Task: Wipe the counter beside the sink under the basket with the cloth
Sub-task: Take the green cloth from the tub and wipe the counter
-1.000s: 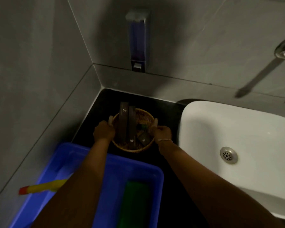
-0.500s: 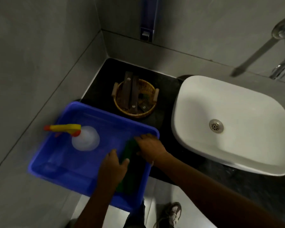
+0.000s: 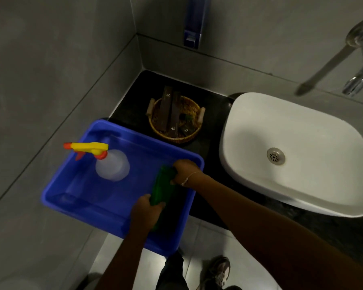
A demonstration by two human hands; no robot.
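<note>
A round wicker basket (image 3: 194,133) with dark brown packets in it stands on the black counter (image 3: 134,101), left of the white sink (image 3: 302,130). A folded green cloth (image 3: 162,188) lies at the right end of a blue plastic tub (image 3: 76,185) that juts over the counter's front edge. My right hand (image 3: 186,171) grips the cloth's far end. My left hand (image 3: 145,211) holds its near end, fingers curled around it. Both hands are well in front of the basket.
A clear spray bottle (image 3: 112,165) with a yellow and orange trigger stands in the tub. A soap dispenser (image 3: 194,21) hangs on the grey tiled wall above the basket. A chrome tap (image 3: 360,59) sticks out over the sink. My shoe (image 3: 218,271) shows on the floor.
A second ago both hands held the basket's handles. They let go, moved back to the tub and closed on the green cloth. The camera view pulled back and tilted down.
</note>
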